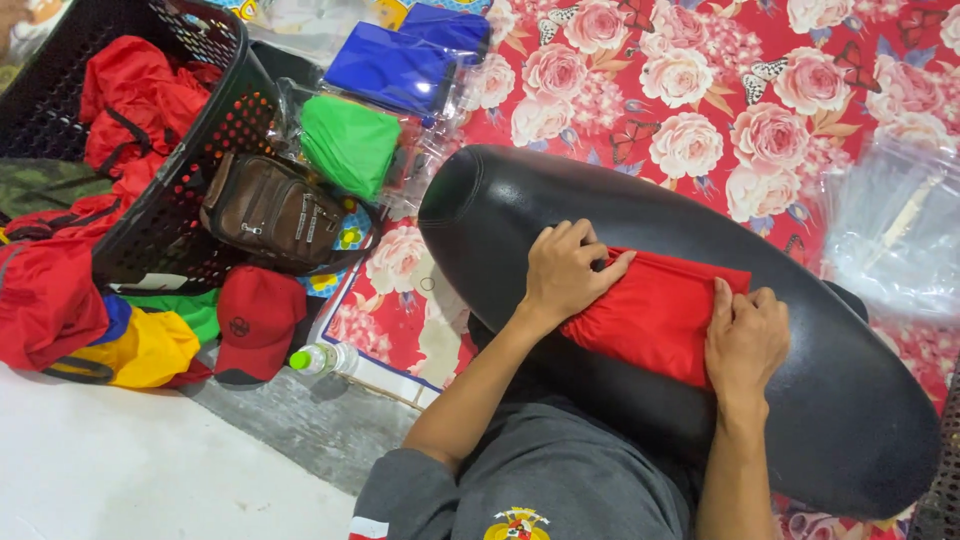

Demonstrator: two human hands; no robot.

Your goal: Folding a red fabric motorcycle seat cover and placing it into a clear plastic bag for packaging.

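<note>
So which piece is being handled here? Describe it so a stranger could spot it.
Find the long black oval cushion lying across the floral mat. On it lies a folded red cloth, pressed by the left hand and right hand; other red cloth sits in the basket.

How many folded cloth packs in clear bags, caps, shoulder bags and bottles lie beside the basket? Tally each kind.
Blue packs: 1
Green packs: 1
Red caps: 1
Brown shoulder bags: 1
Green-capped bottles: 1
Total: 5

Probably a home floor workspace: a rose-patterned mat [700, 110] is covering it, with a laundry basket [200, 150] sitting at ten o'clock.
</note>
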